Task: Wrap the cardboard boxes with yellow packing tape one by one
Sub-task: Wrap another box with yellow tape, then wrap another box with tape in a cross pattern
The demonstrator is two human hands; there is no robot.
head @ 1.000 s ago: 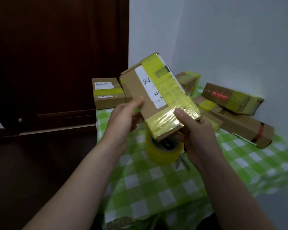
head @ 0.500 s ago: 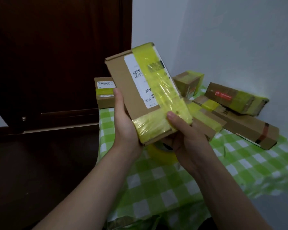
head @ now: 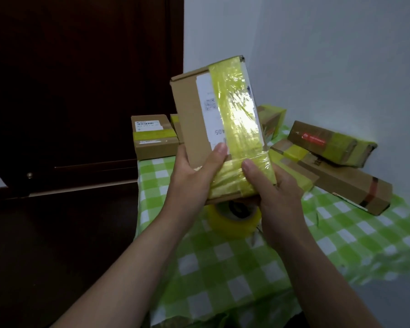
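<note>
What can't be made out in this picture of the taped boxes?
Head view only.
1. Print on the label of the held box: blurred, partly under yellow tape.
2. The tape roll: top hidden by the held box.
3. The small box behind it: only a sliver shows.

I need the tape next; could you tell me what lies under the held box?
A yellow tape roll on the checked tablecloth; the held box and right hand cover its far edge.
</note>
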